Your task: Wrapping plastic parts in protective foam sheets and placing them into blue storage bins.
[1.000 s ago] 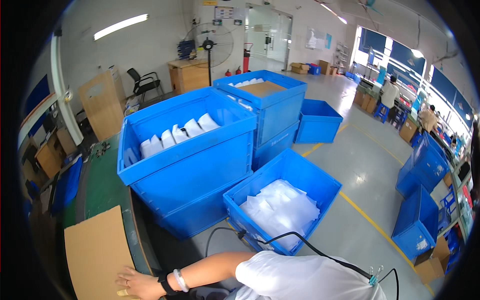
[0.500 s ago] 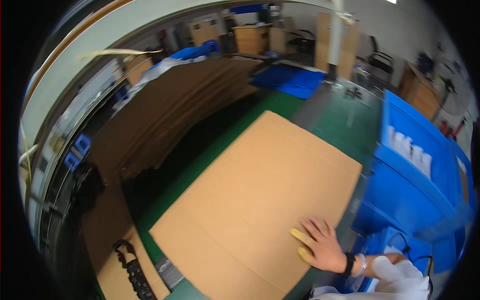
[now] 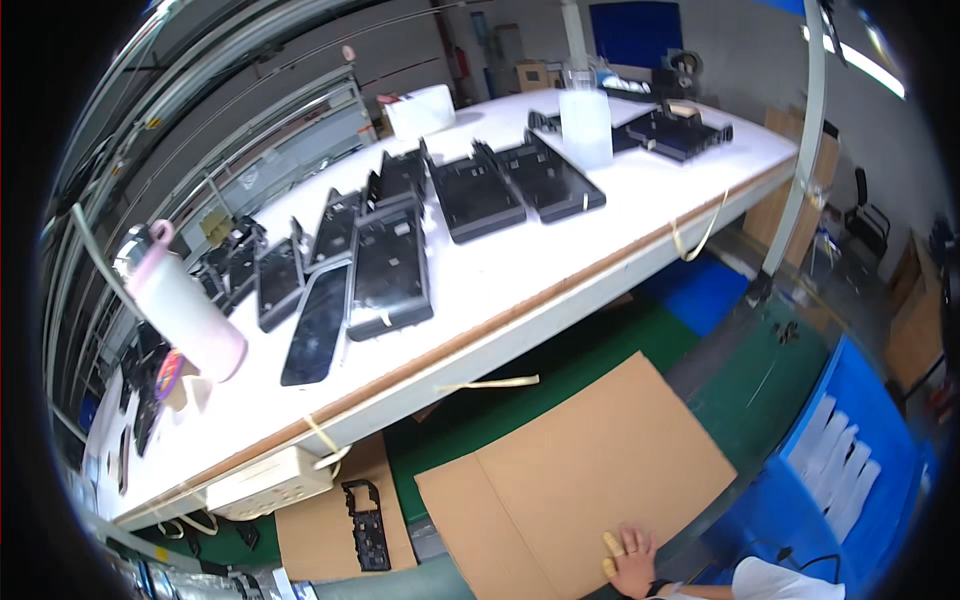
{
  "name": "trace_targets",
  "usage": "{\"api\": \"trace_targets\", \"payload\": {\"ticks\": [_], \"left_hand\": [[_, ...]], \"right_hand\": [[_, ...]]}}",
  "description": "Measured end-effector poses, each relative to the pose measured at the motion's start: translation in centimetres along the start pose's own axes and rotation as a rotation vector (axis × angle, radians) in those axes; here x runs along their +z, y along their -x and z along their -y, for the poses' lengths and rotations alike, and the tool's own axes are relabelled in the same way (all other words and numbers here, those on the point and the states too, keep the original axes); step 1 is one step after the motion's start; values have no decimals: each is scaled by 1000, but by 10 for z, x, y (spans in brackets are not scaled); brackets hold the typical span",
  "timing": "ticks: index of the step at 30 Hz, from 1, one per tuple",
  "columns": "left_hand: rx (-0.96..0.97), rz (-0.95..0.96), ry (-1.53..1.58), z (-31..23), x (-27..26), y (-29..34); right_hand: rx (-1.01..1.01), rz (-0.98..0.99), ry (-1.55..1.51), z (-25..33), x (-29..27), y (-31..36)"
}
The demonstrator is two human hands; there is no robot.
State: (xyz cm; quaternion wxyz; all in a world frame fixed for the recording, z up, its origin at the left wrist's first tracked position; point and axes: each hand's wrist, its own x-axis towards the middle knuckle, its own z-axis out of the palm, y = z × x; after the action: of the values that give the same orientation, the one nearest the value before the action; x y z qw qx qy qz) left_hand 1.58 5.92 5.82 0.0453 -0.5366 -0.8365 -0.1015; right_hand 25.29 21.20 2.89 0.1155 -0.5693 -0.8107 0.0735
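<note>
My right hand (image 3: pixel 632 565) rests palm down near the front edge of a large flat sheet of cardboard (image 3: pixel 590 450). Its fingers are stretched out, with yellow finger cots on two of them, and a dark band circles the wrist. A crease crosses the sheet towards its left end. To the left lies a smaller cardboard piece (image 3: pixel 312 535), bearing a black plastic frame-like part (image 3: pixel 368 530). My left hand is out of view.
Above the floor stands a white table (image 3: pixel 480 290) holding several black plastic trays (image 3: pixel 390 270), a phone (image 3: pixel 318 325), a pink-white tumbler (image 3: pixel 190 315) and a translucent bottle (image 3: pixel 586 125). A power strip (image 3: pixel 270 483) hangs at its edge. Blue bins (image 3: pixel 800 500) stand right.
The view has swung upward and the tabletop with black trays has come into sight. My right hand is still flat on the cardboard, which now appears lower in the picture.
</note>
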Motion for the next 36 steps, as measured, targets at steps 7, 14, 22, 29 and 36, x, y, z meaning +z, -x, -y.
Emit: {"api": "trace_targets", "payload": {"ticks": [7, 14, 22, 29, 36], "left_hand": [[-872, 170, 1280, -65, -72, -36], [-957, 209, 1788, -69, -97, -25], [-975, 291, 2033, -83, -114, -45], [-655, 9, 1752, -81, -105, -94], [-996, -102, 1891, -62, -108, -96]], "right_hand": [[2, 266, -771, -35, -56, -23], [1069, 1428, -1378, -105, -93, -7], [885, 840, -2033, -81, -148, -37], [733, 491, -1922, -52, -189, -96], [424, 527, -2041, -36, -94, -284]]}}
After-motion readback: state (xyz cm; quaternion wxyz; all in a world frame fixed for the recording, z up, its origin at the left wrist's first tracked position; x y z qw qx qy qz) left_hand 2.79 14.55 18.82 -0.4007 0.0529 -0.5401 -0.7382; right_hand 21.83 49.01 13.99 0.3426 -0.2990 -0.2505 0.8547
